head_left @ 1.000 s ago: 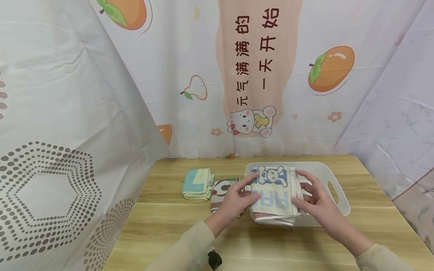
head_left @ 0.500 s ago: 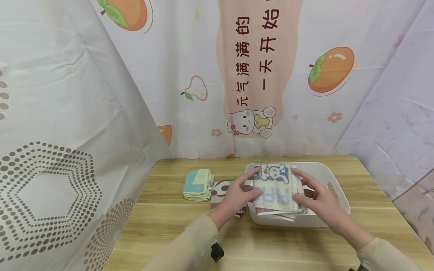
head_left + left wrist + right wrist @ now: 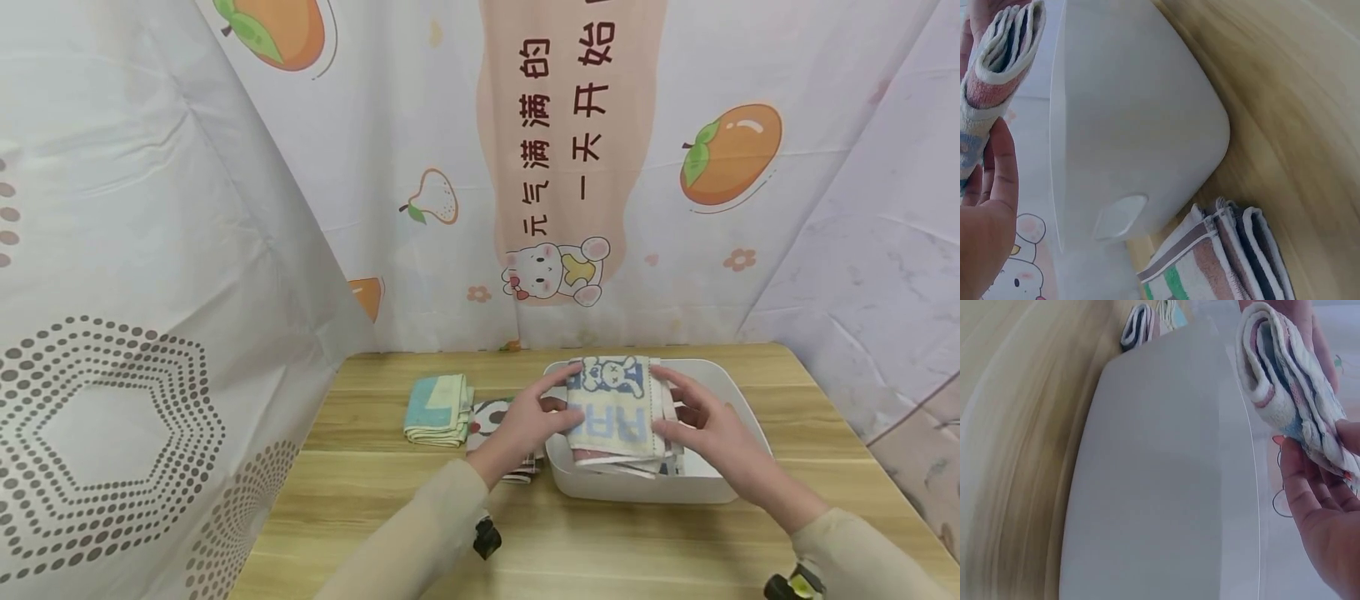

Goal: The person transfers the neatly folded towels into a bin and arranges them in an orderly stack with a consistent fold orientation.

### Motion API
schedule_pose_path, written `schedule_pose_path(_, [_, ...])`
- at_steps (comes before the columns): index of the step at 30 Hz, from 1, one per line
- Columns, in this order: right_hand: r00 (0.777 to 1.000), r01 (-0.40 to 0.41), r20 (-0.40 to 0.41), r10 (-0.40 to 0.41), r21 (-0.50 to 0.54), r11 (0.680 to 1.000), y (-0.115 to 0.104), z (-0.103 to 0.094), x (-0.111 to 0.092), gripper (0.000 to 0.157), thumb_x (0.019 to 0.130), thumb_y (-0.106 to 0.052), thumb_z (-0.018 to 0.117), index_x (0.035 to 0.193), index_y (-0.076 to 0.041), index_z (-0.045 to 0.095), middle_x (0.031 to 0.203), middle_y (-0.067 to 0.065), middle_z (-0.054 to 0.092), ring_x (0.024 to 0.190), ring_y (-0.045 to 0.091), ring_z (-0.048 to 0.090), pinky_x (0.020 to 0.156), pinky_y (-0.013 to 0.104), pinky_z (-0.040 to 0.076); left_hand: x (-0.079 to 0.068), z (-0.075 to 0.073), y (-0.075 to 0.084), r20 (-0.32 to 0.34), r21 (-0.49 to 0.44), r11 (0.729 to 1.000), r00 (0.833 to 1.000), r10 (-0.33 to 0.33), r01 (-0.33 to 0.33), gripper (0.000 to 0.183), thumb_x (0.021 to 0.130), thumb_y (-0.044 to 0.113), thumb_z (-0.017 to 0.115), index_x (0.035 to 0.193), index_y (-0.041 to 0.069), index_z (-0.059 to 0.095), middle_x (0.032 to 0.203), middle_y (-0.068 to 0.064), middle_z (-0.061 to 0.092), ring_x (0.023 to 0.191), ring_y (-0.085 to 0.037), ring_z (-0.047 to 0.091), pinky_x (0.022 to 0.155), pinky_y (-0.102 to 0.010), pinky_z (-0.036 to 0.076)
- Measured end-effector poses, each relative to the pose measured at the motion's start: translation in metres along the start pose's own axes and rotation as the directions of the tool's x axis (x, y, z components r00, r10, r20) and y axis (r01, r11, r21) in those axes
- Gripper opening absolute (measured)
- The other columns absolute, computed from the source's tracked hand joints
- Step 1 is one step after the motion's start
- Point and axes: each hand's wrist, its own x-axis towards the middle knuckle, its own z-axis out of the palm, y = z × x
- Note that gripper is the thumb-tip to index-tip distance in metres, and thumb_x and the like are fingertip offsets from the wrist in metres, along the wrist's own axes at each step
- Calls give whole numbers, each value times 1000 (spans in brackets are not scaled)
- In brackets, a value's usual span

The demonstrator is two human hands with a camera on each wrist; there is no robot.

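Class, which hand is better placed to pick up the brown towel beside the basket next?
Probably the left hand: it is nearer the brown towel, while the right hand is farther along the white basket. Both hands grip the bear towel; the left would release first.

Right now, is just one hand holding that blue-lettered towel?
No, the left hand and right hand grip opposite sides of the blue-lettered towel.

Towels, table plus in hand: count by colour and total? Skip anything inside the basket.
Teal-yellow towel: 1, on the table
Brown-white towel: 1, on the table
Cream-blue towel: 1, held between left hand and right hand
Total: 3
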Motion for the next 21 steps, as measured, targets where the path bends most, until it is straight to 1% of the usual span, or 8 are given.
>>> schedule_pose_path(4, [1000, 1, 17, -1, 12, 1000, 4, -5, 5, 73, 98, -21, 72, 161, -25, 34, 130, 18, 55, 102, 10, 66, 78, 26, 56, 8, -2, 0, 25, -18, 1000, 1000, 2, -1, 65, 93, 12, 76, 142, 49, 55, 146, 7, 47, 104, -14, 63, 79, -29, 57])
schedule_pose_path(7, [999, -4, 35, 4, 11, 1000, 6, -9, 9, 75, 97, -22, 72, 161, -26, 33, 134, 18, 54, 103, 10, 66, 79, 25, 56, 12, -2, 0, 48, -32, 999, 999, 3, -2, 67, 93, 9, 75, 144, 46, 54, 147, 6, 47, 105, -14, 64, 80, -30, 58])
schedule_pose_path(15, [996, -43, 80, 43, 0, 999, 12, -18, 16, 77, 98, -27, 72, 162, -26, 30, 143, 21, 48, 107, 12, 64, 81, 27, 57, 24, -3, 0, 63, -41, 998, 997, -45, 48, 72, 91, 2, 75, 142, 50, 54, 144, 7, 48, 106, -16, 65, 83, -33, 58])
schedule_pose_path(21, [992, -71, 111, 68, 22, 997, 15, -24, 25, 76, 99, -26, 70, 162, -22, 29, 141, 24, 48, 106, 16, 64, 80, 31, 58, 32, -2, 2, 68, -53, 995, 995, -78, 81, 72, 91, 2, 75, 143, 48, 54, 144, 8, 50, 106, -17, 67, 85, -36, 59])
